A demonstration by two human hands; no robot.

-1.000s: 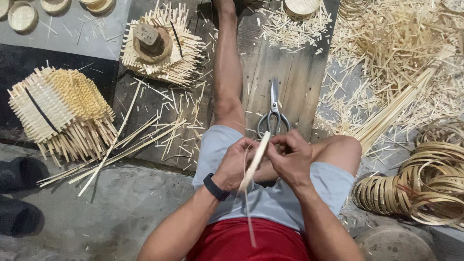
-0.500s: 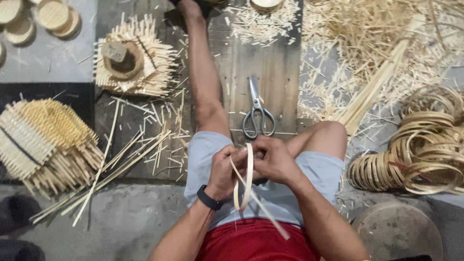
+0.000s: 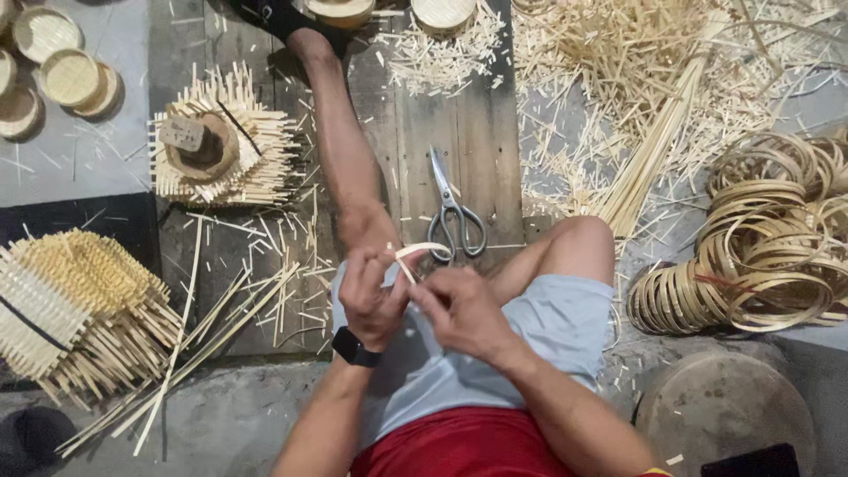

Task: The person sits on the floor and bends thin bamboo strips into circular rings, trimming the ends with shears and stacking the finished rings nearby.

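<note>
Head view, hands: left hand (image 3: pixel 371 300) and right hand (image 3: pixel 459 309) together over the lap, fingers of both pinched on a thin bamboo strip (image 3: pixel 415 254).
Strip position: bent into a small loop above the knuckles, near the scissors (image 3: pixel 455 212) lying on the wooden board (image 3: pixel 459 115).
Technique: bend slowly, keep pinch points close together, support the curve to avoid splitting along the grain.
Materials: pale, flat, flexible bamboo; stiff splints (image 3: pixel 636 79) scattered far right; coiled hoops (image 3: pixel 760 256) at right; woven mats (image 3: pixel 79 300) with bristling ends at left.
</note>
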